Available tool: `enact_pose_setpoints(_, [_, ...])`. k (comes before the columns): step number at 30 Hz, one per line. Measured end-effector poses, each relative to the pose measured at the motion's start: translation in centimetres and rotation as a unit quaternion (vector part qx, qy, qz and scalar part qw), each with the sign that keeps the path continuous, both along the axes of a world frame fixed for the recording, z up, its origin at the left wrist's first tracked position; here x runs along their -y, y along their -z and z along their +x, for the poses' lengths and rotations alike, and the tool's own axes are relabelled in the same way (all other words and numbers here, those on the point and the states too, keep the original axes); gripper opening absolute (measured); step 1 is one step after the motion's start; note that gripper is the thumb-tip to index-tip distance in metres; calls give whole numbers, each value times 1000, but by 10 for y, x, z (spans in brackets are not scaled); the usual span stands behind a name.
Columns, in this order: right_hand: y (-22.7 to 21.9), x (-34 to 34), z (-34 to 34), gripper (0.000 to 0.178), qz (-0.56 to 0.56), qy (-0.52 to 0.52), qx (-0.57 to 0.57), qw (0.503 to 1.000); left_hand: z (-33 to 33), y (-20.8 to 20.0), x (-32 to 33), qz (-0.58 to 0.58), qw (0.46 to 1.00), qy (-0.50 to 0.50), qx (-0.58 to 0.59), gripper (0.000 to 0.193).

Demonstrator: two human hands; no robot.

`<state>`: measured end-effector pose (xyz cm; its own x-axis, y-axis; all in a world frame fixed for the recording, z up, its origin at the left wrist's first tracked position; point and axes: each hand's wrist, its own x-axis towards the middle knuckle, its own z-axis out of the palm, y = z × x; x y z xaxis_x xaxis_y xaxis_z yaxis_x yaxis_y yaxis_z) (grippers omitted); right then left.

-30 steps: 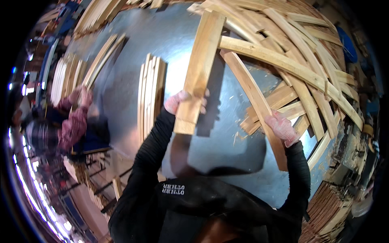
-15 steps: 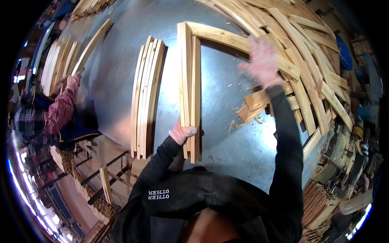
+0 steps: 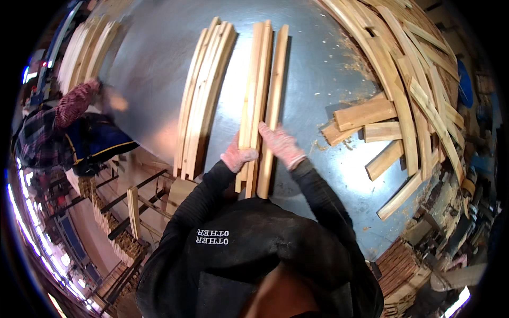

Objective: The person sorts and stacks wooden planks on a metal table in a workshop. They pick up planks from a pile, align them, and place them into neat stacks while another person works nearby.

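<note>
Gloved in pinkish white, my left hand (image 3: 237,155) is closed around the near part of a small bundle of wooden strips (image 3: 255,90) standing side by side on the metal table. My right hand (image 3: 282,144), in a similar glove, lies over a separate wooden strip (image 3: 277,79) just right of the bundle. Its fingertips reach the bundle's edge, and part of its grip is hidden. A narrow gap separates this strip from the bundle at the far end. Another group of wooden strips (image 3: 207,95) rests to the left of my left hand.
Loose boards (image 3: 395,69) are heaped along the table's right side, with short offcuts (image 3: 366,114) and sawdust beside them. A co-worker's patterned sleeve (image 3: 74,108) is at the far left, near more stacked strips (image 3: 87,50). The metal table (image 3: 154,69) spans the middle.
My right hand has come back from the board pile to the bundle. The board that slanted from the bundle's far end now lies lengthwise beside it. My left hand keeps its hold.
</note>
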<state>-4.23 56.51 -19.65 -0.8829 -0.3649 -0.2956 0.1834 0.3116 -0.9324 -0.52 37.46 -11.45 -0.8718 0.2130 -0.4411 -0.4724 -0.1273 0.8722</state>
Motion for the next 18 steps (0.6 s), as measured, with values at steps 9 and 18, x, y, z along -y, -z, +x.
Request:
enact_pose_setpoints(9, [-72, 120, -41, 96, 112, 29, 167, 979, -22, 6, 191, -626, 771, 7, -113, 48])
enact_pose_setpoints(18, [-123, 98, -56, 100, 92, 119, 163, 975, -25, -114, 60, -633, 724, 270, -49, 66])
